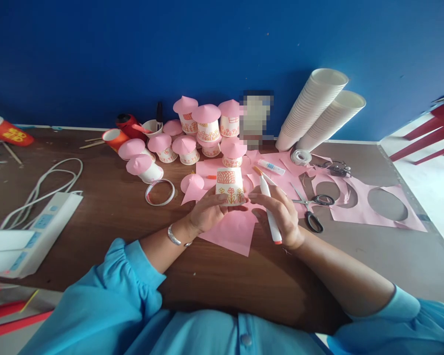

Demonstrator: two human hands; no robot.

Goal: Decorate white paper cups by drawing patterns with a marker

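Observation:
Held upside down in my left hand (210, 209) is a white paper cup (229, 185), with a red hatched patch near its top and drawn flowers lower down. My right hand (281, 214) grips a white marker (269, 212), its orange-yellow tip pointing up and its red end down, and the fingers come close to the cup's rim. Behind the cup stand several decorated paper cups with pink cone roofs (206, 114). Pink paper (231, 231) lies under both hands.
Scissors (313, 209), a glue stick (272, 166) and cut pink paper (377, 207) lie to the right. Two tall stacks of paper cups (314, 108) lean against the blue wall. A tape roll (160, 201) and a power strip (44, 231) are on the left.

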